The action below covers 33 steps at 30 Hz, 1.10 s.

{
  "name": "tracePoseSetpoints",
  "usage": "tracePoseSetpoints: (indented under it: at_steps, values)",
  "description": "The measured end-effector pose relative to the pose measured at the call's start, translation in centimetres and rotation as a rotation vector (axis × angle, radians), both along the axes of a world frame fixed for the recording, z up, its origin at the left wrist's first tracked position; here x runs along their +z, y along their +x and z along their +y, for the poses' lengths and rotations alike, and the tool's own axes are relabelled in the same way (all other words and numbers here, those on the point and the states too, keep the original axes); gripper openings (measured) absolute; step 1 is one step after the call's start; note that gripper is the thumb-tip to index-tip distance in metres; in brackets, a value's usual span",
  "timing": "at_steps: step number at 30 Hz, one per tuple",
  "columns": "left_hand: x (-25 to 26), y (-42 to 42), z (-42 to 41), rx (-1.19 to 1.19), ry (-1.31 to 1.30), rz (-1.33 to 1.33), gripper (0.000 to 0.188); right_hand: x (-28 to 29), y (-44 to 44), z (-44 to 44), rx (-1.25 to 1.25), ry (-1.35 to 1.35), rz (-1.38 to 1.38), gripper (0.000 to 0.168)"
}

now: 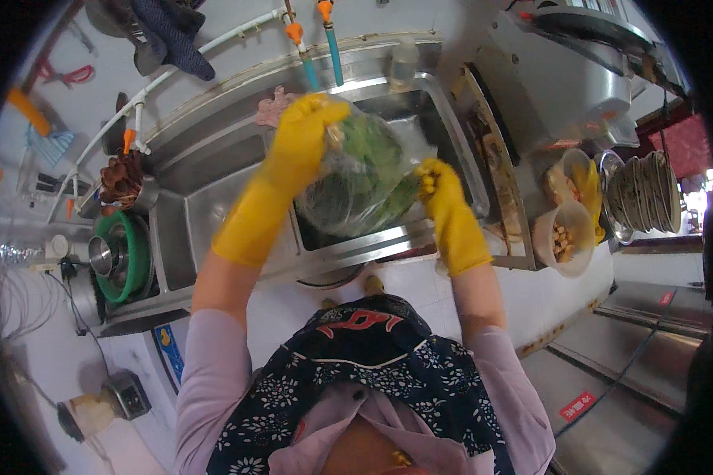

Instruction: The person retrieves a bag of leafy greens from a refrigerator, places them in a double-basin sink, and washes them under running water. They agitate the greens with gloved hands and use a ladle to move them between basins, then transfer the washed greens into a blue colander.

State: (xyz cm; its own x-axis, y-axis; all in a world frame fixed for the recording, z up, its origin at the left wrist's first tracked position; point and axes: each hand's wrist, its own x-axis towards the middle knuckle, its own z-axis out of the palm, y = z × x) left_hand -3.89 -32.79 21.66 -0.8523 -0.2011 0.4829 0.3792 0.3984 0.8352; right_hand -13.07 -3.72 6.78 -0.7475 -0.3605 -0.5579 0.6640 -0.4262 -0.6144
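My left hand (309,127), in a long yellow rubber glove, grips one side of a clear plastic bag (338,205). Green leafy vegetables (368,142) show through the film. On the bag's other side, my right hand (437,181), gloved the same way, has its fingers closed on the plastic. The bag hangs between both hands over the right basin of a stainless steel sink (437,110) and hides much of that basin. Behind my left hand, a pink cloth (273,107) lies on the sink's divider.
Two taps with orange handles (295,34) rise behind the sink. At left stand a green basin (122,285) and a metal pot of brown spoons (122,181). To the right are a plastic tub of light brown pieces (564,240) and stacked plates (644,193). A clear container (404,65) sits at the back rim.
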Motion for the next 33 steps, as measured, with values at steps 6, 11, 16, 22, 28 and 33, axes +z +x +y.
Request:
tracePoseSetpoints:
  at_steps: [6,11,16,22,28,33]
  values:
    - [2.1,-1.3,-5.7,0.277,0.609,-0.473,0.016,9.9,-6.2,1.6,0.064,-0.309,0.43,0.018]
    - [-0.3,-0.4,-11.1,0.31,0.329,-0.56,0.021,15.4,-10.1,-1.6,0.037,-0.075,0.36,0.011]
    - [1.9,0.7,-9.7,0.407,0.548,-0.428,0.017,16.2,-11.9,-1.5,-0.006,-0.266,0.334,0.012]
    - [5.8,-0.3,-11.8,0.334,0.7,-0.429,0.017,21.8,-12.9,-4.0,0.027,-0.114,0.519,0.015]
    - [6.0,-3.6,-14.5,0.312,0.678,-0.395,0.023,22.9,-15.2,-5.6,0.11,0.332,0.764,0.023]
    - [7.1,-4.4,-15.5,0.234,0.626,-0.405,0.036,23.4,-20.2,-3.4,0.293,-0.061,0.745,0.025]
